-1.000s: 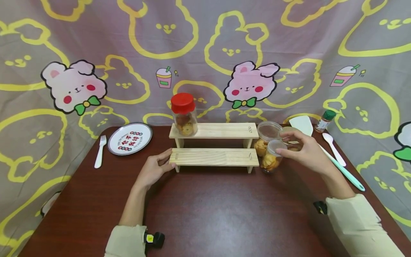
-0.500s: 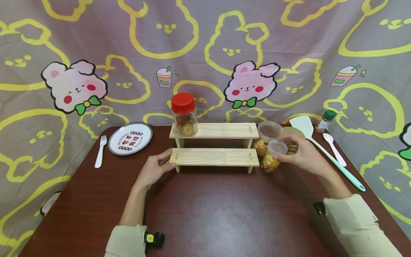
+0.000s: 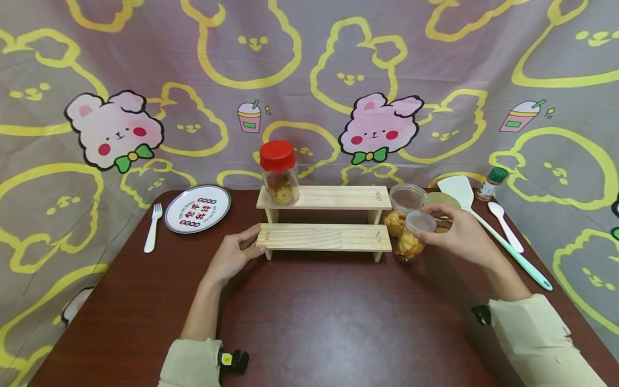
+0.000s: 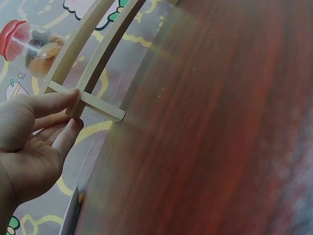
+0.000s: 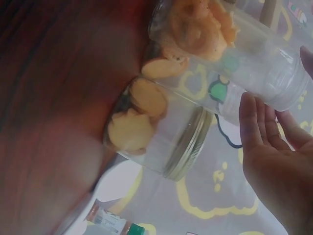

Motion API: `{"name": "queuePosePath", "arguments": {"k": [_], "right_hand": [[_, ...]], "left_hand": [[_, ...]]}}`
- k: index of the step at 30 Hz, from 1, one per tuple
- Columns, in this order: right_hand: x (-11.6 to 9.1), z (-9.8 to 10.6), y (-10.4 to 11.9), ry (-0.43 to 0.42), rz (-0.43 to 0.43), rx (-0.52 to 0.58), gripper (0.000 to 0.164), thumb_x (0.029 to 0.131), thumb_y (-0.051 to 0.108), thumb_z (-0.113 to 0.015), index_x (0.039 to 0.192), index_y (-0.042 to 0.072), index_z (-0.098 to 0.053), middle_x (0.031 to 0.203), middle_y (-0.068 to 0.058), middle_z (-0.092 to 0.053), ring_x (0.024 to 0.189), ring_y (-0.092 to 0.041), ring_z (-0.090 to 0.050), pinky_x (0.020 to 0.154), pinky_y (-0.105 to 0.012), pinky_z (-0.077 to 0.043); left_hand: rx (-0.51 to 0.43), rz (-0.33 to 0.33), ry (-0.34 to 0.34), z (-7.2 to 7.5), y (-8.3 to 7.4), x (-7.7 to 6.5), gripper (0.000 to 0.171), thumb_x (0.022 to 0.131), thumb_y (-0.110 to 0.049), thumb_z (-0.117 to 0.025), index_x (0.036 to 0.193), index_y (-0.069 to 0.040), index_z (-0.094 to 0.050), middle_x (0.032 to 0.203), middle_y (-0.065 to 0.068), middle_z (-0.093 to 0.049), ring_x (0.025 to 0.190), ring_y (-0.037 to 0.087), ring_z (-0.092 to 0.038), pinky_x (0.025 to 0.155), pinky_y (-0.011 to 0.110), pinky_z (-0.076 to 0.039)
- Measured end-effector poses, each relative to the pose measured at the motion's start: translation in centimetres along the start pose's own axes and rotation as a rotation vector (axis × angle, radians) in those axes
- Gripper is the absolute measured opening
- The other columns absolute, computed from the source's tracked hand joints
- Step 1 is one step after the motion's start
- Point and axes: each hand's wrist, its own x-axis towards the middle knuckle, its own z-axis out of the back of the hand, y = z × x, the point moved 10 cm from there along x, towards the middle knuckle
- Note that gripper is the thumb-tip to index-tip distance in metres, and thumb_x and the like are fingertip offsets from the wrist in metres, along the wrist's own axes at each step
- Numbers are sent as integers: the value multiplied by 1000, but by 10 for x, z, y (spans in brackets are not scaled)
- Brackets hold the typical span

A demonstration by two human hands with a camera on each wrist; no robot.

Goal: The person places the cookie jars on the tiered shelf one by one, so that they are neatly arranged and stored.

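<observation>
Two hands at a wooden rack: one pinching the lower shelf, one round the top of a jar.

Nearest me, the left hand (image 3: pixel 233 256) pinches the left end of the lower shelf (image 3: pixel 324 236), thumb on top and fingertips beneath, the gap just the board's thickness. The right hand (image 3: pixel 456 232) holds the small jar (image 3: pixel 410 246) by its clear lid, thumb and fingers spread to the lid's width; the jar is upright, just beside the rack's right end, with cookies inside. Close behind it are the wide jar (image 3: pixel 408 199) and, further right, the gold-lidded jar (image 3: pixel 444 201). Farther back, the red-lidded jar (image 3: pixel 280 183) stands on the left end of the upper shelf (image 3: pixel 338 196), before the patterned cloth (image 3: pixel 300 70).
</observation>
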Motion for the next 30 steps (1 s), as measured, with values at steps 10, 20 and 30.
{"name": "queuePosePath", "arguments": {"k": [10, 20, 30], "right_hand": [[4, 15, 9, -53, 27, 112, 51, 83, 12, -84, 128, 1, -63, 123, -14, -61, 92, 1, -59, 75, -6, -50], [7, 36, 29, -248, 145, 347, 44, 83, -7, -76, 124, -11, -61, 119, -6, -59, 101, -11, -57, 87, -7, -49], [18, 45, 49, -370, 214, 500, 42, 83, -11, -73, 123, -12, -62, 117, -3, -60, 102, -18, -56, 83, -12, -52]], "left_hand": [[-4, -1, 1, 0, 0, -1, 60, 91, 7, -70, 145, 11, -45, 155, 22, -40, 138, 30, -43, 107, 24, -44], [1, 2, -2, 1, 0, -1, 59, 91, 6, -71, 144, 11, -47, 155, 21, -40, 138, 30, -43, 108, 25, -43], [2, 2, 0, 0, 1, 0, 61, 91, 7, -70, 146, 11, -44, 154, 21, -41, 138, 29, -43, 108, 25, -43]]}}
